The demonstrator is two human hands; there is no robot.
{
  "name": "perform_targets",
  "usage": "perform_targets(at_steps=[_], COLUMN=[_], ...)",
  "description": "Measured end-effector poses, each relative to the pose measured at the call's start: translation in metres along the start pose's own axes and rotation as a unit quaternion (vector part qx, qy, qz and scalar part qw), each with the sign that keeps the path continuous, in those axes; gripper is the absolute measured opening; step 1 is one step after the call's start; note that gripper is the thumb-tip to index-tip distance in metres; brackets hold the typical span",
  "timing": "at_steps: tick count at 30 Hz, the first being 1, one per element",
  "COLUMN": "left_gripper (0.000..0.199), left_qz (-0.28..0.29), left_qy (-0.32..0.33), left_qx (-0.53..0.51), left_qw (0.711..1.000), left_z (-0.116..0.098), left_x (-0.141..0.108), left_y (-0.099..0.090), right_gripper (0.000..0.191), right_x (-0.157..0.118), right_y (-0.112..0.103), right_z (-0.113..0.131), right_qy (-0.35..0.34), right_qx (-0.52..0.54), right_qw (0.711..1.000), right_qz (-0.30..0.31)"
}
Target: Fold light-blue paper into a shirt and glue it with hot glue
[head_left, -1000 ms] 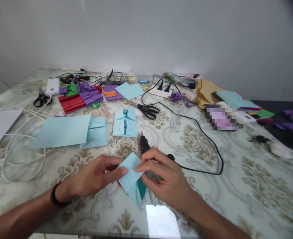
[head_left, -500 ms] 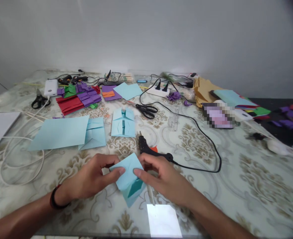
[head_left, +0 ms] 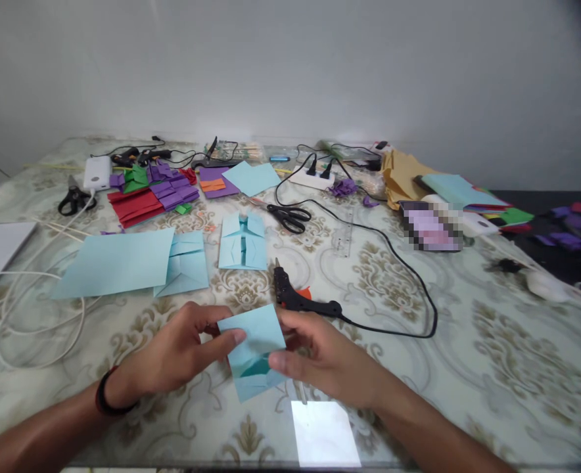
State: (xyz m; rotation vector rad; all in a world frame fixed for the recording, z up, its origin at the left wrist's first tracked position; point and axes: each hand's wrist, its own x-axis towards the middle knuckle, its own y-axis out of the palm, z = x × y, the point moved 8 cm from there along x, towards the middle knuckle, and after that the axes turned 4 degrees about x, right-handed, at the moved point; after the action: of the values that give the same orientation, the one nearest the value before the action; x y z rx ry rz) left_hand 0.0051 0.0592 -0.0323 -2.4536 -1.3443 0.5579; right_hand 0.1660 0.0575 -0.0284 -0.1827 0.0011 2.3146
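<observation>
A light blue folded paper [head_left: 255, 332] is held between my two hands above the front of the table, with a darker opening in its lower part. My left hand [head_left: 185, 345] pinches its left edge, thumb on top and fingers behind. On the right edge, my right hand [head_left: 325, 358] grips it, its thumb by the opening and its other fingers partly hidden. Just beyond lies a black glue gun [head_left: 303, 299] with an orange trigger. Another folded blue paper [head_left: 243, 246] rests flat farther back, and a blue sheet [head_left: 117, 263] overlaps a folded piece at left.
Black scissors [head_left: 288, 217] lie mid-table near a clear ruler [head_left: 343, 233]. The glue gun's cord loops right toward a white power strip [head_left: 311, 177]. Purple and red folded papers [head_left: 137, 203] are piled back left. A phone [head_left: 431, 226] lies at right; white cable [head_left: 4, 328] coils at left.
The folded blue paper has turned slightly and its top now lies flatter and squarer. My right thumb has slid lower along its right side, while my left hand keeps its hold.
</observation>
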Motion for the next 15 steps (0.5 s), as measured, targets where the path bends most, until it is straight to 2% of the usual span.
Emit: perform_targets(at_steps=[3, 5, 8, 11, 13, 15], left_gripper=[0.043, 0.044, 0.038, 0.032, 0.032, 0.032], left_qz=[-0.026, -0.029, 0.016, 0.077, 0.088, 0.074], left_qy=[0.005, 0.004, -0.003, -0.019, -0.021, -0.015], left_qx=[-0.023, -0.031, -0.039, -0.056, -0.057, -0.043], left_qw=[0.999, 0.999, 0.999, 0.995, 0.994, 0.996], left_z=[0.002, 0.001, -0.002, -0.004, -0.004, -0.005], left_x=[0.000, 0.000, 0.000, 0.000, 0.000, 0.000], left_y=[-0.004, -0.005, 0.002, 0.012, 0.013, 0.011], right_gripper=[0.045, 0.039, 0.029, 0.028, 0.030, 0.030], right_x=[0.001, 0.001, 0.001, 0.001, 0.001, 0.001], right_y=[0.004, 0.004, 0.001, -0.003, -0.002, 0.000], right_z=[-0.008, -0.013, -0.016, -0.016, -0.015, -0.014], right_qy=[0.051, 0.082, 0.090, 0.088, 0.086, 0.080], right_qx=[0.071, 0.086, 0.088, 0.051, 0.021, -0.006], right_qw=[0.996, 0.993, 0.992, 0.994, 0.995, 0.996], right_qz=[0.018, 0.006, -0.019, -0.040, -0.037, -0.027])
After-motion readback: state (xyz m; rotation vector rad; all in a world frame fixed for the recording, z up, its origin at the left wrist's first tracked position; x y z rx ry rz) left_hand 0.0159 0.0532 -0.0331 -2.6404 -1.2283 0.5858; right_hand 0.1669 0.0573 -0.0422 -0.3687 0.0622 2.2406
